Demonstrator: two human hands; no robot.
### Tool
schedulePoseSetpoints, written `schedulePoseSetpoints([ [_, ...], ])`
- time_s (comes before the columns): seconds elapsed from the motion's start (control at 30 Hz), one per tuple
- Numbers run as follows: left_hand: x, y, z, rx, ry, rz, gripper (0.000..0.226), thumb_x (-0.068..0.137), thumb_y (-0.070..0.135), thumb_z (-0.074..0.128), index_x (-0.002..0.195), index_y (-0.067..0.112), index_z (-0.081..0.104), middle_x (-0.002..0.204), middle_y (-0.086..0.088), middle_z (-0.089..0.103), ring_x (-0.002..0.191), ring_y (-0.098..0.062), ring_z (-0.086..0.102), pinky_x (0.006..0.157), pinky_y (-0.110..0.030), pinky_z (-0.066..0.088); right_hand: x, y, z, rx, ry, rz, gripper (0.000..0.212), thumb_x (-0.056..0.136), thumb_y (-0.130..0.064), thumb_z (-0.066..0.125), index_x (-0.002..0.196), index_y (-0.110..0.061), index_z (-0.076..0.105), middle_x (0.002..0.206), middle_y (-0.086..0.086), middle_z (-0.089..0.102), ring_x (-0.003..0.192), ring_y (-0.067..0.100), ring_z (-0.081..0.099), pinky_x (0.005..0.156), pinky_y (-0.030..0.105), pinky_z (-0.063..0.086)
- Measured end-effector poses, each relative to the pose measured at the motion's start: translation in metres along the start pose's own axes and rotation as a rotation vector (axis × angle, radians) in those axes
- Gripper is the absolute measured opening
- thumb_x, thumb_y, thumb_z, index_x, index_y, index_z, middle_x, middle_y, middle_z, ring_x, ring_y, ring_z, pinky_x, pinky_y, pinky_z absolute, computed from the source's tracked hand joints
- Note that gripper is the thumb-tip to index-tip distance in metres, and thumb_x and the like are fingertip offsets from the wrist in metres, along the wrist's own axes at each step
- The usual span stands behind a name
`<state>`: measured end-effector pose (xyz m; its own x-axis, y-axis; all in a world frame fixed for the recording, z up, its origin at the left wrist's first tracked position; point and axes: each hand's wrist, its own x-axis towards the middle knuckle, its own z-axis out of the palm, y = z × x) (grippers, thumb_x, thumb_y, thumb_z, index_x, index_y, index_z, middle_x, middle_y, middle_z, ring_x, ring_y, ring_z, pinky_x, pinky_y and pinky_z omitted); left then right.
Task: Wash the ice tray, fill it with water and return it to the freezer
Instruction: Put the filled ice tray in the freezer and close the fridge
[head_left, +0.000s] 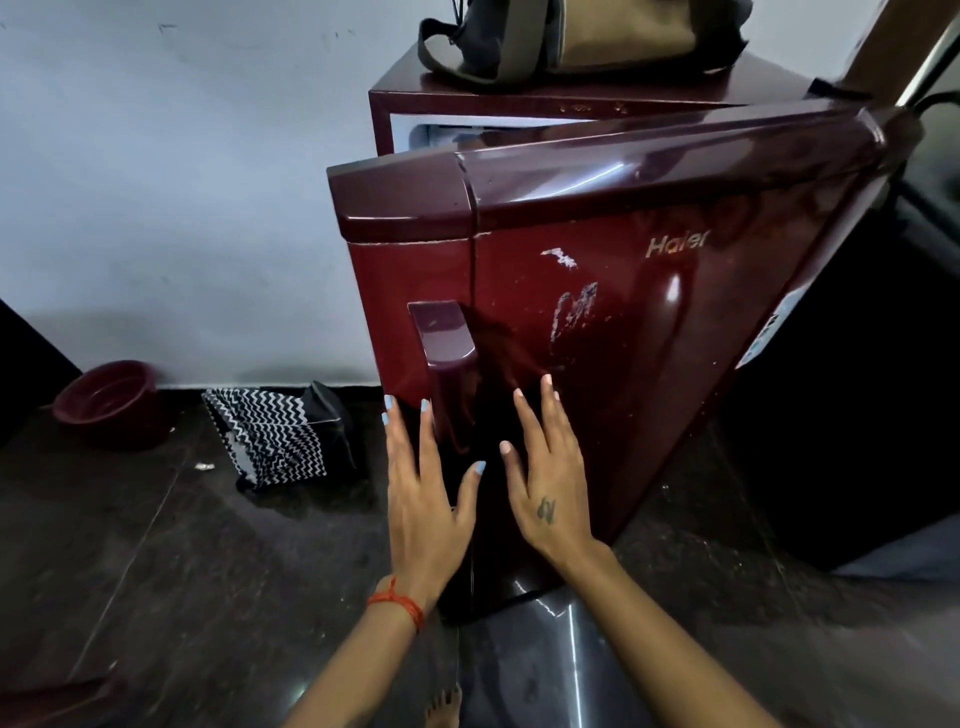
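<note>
The left hand (423, 499) and right hand (550, 483) lie flat with straight fingers, grasping nothing, against the fridge door (597, 322) just below its handle (442, 335). The door stands ajar. No ice tray shows; a bag (571, 36) sits on top.

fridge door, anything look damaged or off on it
Yes. The fridge door has whitish scraped patches in its maroon finish, left of and below the Haier logo. It also stands ajar, both open hands near its handle.
</note>
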<state>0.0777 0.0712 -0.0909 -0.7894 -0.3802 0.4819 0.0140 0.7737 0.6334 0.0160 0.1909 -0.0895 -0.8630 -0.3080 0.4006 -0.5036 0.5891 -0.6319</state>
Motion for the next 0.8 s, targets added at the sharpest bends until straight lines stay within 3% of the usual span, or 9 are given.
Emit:
schedulePoseSetpoints([
  [0.23,0.054,-0.033,0.006,-0.039,-0.023,0.011,0.079,0.090,0.049,0.044,0.151,0.032,-0.004,0.160,-0.010,-0.004,0.147,-0.028,0.007,0.114,-0.032,0.016,0.040,-0.005,0.028,-0.020,0.019,0.038,0.054,0.099,-0.039,0.034,0.149,-0.022,0.023,0.160,0.000,0.001,0.147,0.014,0.003,0.116,0.049,0.023],
  [0.5,0.115,-0.068,0.018,-0.048,-0.068,0.038,0.079,0.090,0.049,0.043,0.150,0.028,-0.004,0.160,-0.006,0.003,0.147,-0.022,0.008,0.115,-0.023,0.009,0.088,-0.007,0.056,-0.058,0.037,0.098,0.056,0.101,-0.036,0.038,0.150,-0.022,0.017,0.159,-0.003,-0.004,0.147,0.015,0.001,0.118,0.046,0.017],
  [0.67,0.142,-0.077,0.025,-0.063,-0.120,0.031,0.083,0.090,0.048,0.045,0.151,0.013,0.001,0.160,-0.009,0.009,0.147,-0.025,0.013,0.115,-0.027,0.014,0.111,-0.010,0.065,-0.076,0.034,0.144,0.059,0.101,-0.033,0.040,0.151,-0.019,0.013,0.158,-0.005,-0.008,0.147,0.016,-0.001,0.119,0.045,0.012],
  [0.8,0.153,-0.079,0.030,-0.086,-0.145,0.010,0.085,0.091,0.034,0.059,0.152,0.011,0.004,0.160,-0.011,0.012,0.146,-0.028,0.017,0.116,-0.032,0.017,0.118,-0.010,0.071,-0.080,0.005,0.185,0.063,0.101,-0.036,0.038,0.150,-0.022,0.001,0.156,-0.010,-0.016,0.146,0.010,-0.012,0.119,0.047,0.008],
])
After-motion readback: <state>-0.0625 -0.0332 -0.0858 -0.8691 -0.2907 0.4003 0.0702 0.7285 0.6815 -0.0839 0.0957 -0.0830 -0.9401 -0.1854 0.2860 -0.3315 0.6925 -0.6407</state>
